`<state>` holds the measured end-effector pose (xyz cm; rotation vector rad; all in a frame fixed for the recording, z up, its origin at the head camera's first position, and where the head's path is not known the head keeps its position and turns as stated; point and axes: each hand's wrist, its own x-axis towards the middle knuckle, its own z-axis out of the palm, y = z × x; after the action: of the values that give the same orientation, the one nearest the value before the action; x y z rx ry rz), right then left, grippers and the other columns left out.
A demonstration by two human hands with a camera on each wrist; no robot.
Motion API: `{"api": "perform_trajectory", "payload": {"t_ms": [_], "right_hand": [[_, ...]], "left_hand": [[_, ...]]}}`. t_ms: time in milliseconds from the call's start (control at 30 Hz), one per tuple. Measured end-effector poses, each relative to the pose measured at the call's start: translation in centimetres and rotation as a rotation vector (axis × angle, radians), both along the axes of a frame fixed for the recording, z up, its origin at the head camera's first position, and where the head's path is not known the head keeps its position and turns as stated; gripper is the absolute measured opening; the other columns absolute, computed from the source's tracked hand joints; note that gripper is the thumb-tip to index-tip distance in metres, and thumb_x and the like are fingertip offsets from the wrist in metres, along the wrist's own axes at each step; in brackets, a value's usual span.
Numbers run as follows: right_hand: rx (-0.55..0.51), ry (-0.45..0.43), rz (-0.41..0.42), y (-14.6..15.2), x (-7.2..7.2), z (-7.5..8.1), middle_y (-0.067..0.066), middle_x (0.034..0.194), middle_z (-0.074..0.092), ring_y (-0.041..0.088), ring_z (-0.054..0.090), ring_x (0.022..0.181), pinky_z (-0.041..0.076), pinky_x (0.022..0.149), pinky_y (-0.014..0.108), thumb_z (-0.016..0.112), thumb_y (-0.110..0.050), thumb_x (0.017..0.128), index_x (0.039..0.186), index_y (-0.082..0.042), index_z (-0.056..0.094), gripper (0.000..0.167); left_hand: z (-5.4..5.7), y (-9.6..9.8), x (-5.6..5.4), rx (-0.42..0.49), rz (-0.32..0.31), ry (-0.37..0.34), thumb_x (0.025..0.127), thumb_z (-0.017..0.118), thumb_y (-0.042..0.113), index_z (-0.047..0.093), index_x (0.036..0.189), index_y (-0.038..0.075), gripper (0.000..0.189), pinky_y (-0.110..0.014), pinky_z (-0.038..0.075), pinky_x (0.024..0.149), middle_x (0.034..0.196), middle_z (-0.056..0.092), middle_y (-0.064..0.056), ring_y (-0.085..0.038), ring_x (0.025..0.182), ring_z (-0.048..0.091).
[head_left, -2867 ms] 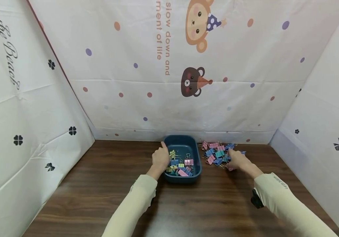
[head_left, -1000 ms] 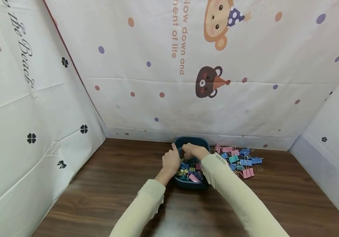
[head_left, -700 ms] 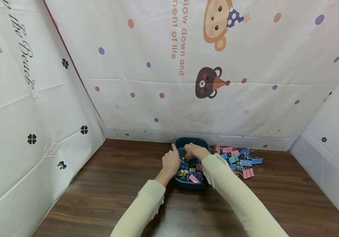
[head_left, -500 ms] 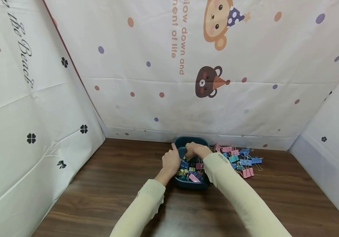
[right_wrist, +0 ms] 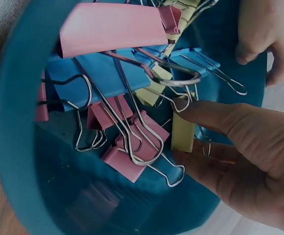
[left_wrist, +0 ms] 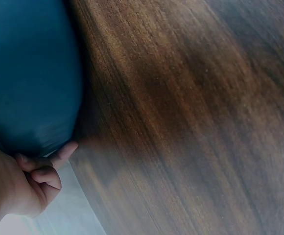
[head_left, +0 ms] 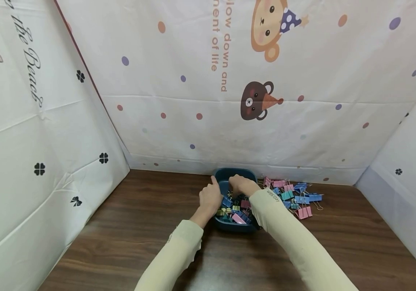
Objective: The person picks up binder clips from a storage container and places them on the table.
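Observation:
A dark blue plastic bin (head_left: 235,228) stands against the back wall with several coloured binder clips (head_left: 238,218) in its near part. My left hand (head_left: 209,199) grips the bin's left rim; in the left wrist view part of the left hand (left_wrist: 22,183) shows against the bin's outer wall (left_wrist: 32,73). Inside the bin, my right hand (head_left: 243,186) reaches down over the far clips. The right wrist view shows the right hand (right_wrist: 252,156) pinching a small yellow binder clip (right_wrist: 182,131) between thumb and fingers. Pink clips (right_wrist: 113,28) and blue clips (right_wrist: 100,76) lie beside it.
Right of the bin, a loose pile of pink, blue and teal binder clips (head_left: 301,199) lies on the brown wooden table (head_left: 128,242). Printed white sheets (head_left: 171,133) enclose the table at the back and both sides.
Since the oldest frame, my right hand has moved left from the clip pile into the bin. It shifts only slightly over the last second. The left hand stays at the rim.

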<state>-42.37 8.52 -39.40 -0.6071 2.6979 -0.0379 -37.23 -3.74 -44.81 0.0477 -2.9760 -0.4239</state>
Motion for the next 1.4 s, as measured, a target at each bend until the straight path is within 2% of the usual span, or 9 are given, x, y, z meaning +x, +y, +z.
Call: {"api": "perform_trajectory", "payload": {"t_ms": [200,400,567,700,833,933,1100,1400], "right_hand": [[0.018,0.022,-0.005,-0.2,-0.4,-0.5,0.004,0.091,0.066,0.016,0.06,0.077,0.054,0.073,0.034,0.08,-0.016,0.089,0.095,-0.01,0.068,0.015],[0.051,0.016,-0.005,-0.4,-0.6,-0.9,0.004,0.09,0.065,0.015,0.056,0.073,0.049,0.068,0.032,0.075,-0.015,0.093,0.095,-0.01,0.067,0.01],[0.053,0.0,-0.024,-0.6,-0.5,-0.9,0.003,0.083,0.061,0.015,0.051,0.069,0.043,0.065,0.031,0.075,-0.014,0.093,0.089,-0.009,0.065,0.011],[0.049,0.011,-0.021,-0.6,-0.4,-0.7,0.003,0.082,0.061,0.016,0.053,0.069,0.044,0.064,0.032,0.076,-0.014,0.092,0.087,-0.01,0.065,0.013],[0.033,0.06,-0.002,-0.4,-0.6,-0.4,0.004,0.083,0.064,0.016,0.058,0.07,0.048,0.065,0.033,0.077,-0.016,0.091,0.087,-0.01,0.067,0.012],[0.028,0.098,0.007,-0.2,-0.7,0.2,0.004,0.087,0.067,0.016,0.061,0.072,0.052,0.068,0.034,0.078,-0.019,0.091,0.089,-0.011,0.069,0.012],[0.01,0.127,-0.006,0.2,0.1,2.0,0.005,0.089,0.068,0.017,0.062,0.075,0.055,0.072,0.035,0.078,-0.017,0.089,0.089,-0.01,0.07,0.011],[0.009,0.177,0.011,1.7,1.0,4.7,0.003,0.081,0.063,0.013,0.051,0.064,0.044,0.062,0.028,0.076,-0.018,0.089,0.082,-0.01,0.067,0.015]], "left_hand": [[0.2,0.0,0.0,-0.003,-0.006,0.0,0.095,0.073,0.033,0.035,0.156,-0.001,0.08,-0.037,0.061,0.064,0.101,0.076,-0.015,-0.023,0.067,0.071],[0.2,0.0,0.2,-0.005,-0.005,-0.003,0.094,0.074,0.034,0.036,0.156,-0.001,0.08,-0.038,0.061,0.065,0.102,0.076,-0.015,-0.024,0.068,0.071],[0.2,0.1,0.3,0.0,-0.003,-0.002,0.095,0.074,0.034,0.036,0.156,-0.001,0.08,-0.037,0.061,0.063,0.1,0.076,-0.015,-0.023,0.066,0.071],[0.2,0.1,0.3,0.006,-0.003,-0.007,0.094,0.074,0.034,0.036,0.156,0.0,0.08,-0.037,0.061,0.065,0.102,0.076,-0.015,-0.024,0.069,0.071],[0.2,0.1,0.3,0.009,0.0,-0.01,0.095,0.074,0.033,0.036,0.156,0.0,0.08,-0.038,0.061,0.065,0.101,0.076,-0.015,-0.024,0.07,0.071],[0.1,0.0,0.3,0.012,0.003,-0.001,0.094,0.074,0.032,0.037,0.155,-0.001,0.079,-0.039,0.06,0.065,0.1,0.075,-0.015,-0.025,0.071,0.071],[0.0,0.0,0.3,0.002,-0.005,0.003,0.094,0.075,0.032,0.036,0.155,-0.002,0.08,-0.038,0.061,0.067,0.103,0.075,-0.016,-0.025,0.074,0.072],[0.2,0.0,0.3,0.01,-0.011,0.014,0.094,0.075,0.03,0.038,0.154,-0.003,0.078,-0.039,0.061,0.068,0.106,0.075,-0.018,-0.027,0.077,0.074]]}}
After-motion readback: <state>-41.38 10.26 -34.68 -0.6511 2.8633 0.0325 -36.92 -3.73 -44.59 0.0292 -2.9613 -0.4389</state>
